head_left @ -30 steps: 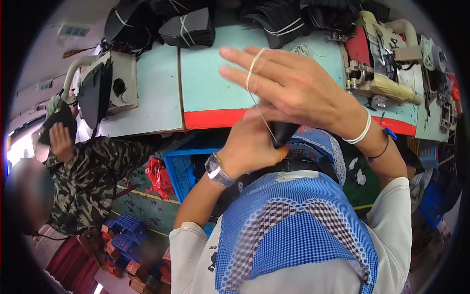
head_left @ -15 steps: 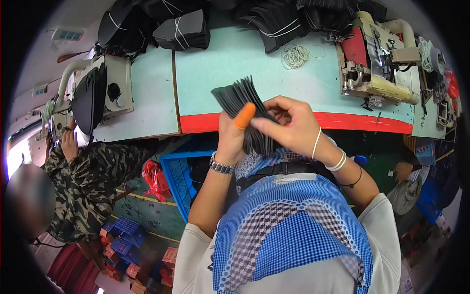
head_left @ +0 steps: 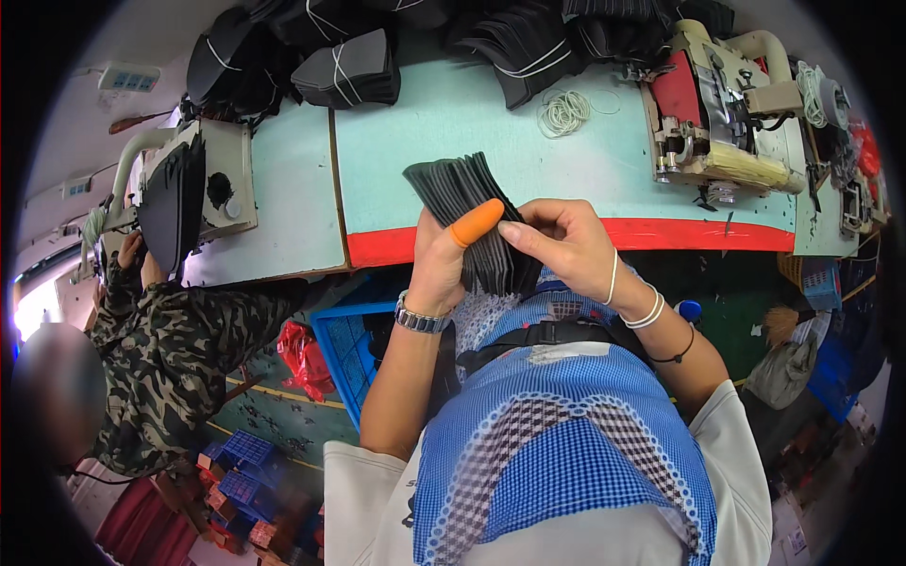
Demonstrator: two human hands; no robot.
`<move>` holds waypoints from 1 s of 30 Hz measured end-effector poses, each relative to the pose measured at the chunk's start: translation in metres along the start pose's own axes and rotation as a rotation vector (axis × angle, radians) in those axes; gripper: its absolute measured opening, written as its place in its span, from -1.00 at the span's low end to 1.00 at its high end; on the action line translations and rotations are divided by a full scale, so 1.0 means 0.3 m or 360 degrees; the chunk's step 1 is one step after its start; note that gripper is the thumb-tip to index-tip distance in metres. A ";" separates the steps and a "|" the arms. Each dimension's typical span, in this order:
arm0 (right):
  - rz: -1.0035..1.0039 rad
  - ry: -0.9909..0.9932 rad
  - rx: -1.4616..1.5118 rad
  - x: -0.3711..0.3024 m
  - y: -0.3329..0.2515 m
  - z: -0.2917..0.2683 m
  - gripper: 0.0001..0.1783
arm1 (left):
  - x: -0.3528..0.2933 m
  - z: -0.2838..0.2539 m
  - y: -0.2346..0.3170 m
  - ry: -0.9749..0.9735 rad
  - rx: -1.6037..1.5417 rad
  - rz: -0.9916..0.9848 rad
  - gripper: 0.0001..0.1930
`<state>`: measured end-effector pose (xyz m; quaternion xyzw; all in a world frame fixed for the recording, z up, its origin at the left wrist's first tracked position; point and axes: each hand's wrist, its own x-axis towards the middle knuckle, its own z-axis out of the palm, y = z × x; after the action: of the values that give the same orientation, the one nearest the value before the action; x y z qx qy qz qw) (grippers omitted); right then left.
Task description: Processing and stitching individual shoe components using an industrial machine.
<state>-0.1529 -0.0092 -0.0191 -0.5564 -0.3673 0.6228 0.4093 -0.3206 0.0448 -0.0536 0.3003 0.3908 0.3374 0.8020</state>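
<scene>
The left hand (head_left: 439,274) and right hand (head_left: 557,245) are both closed on a fanned stack of black pieces (head_left: 467,212), held above the table (head_left: 434,141). Counting seems underway; the rubber bands (head_left: 563,111) lie unused, so the stack is not yet bound.

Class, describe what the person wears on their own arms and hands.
The left hand has an orange rubber cot on its thumb and a metal watch at the wrist. The right hand has white bands and a thin black cord at the wrist. Short white sleeves.
</scene>
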 end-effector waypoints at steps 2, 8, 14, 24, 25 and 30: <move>-0.0046 0.0000 0.0052 0.002 0.018 0.005 -0.65 | -0.001 0.002 -0.003 0.0016 -0.0034 -0.0019 -0.79; 0.0064 -0.0111 0.0304 0.011 0.039 -0.039 -0.69 | 0.001 -0.019 -0.026 -0.0022 -0.0119 -0.0015 -0.75; -0.0125 0.0112 -0.0527 0.022 0.054 0.005 -0.77 | 0.020 -0.041 -0.076 -0.0016 -0.0074 -0.0148 -0.65; -0.0480 0.0325 -0.1058 0.068 0.233 -0.076 -0.32 | 0.051 -0.227 -0.172 0.0239 0.0294 -0.0173 -0.64; -0.0185 0.0147 -0.0520 0.060 0.182 -0.005 -0.33 | 0.032 -0.208 -0.164 0.0235 0.0293 -0.0187 -0.64; -0.0274 0.0045 -0.0821 0.097 0.139 0.051 -0.56 | 0.024 -0.144 -0.122 0.0062 -0.0209 -0.0117 -0.62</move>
<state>-0.1736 0.0011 -0.0671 -0.6176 -0.5540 0.4638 0.3107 -0.3419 0.0381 -0.1062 0.2259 0.3942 0.3383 0.8241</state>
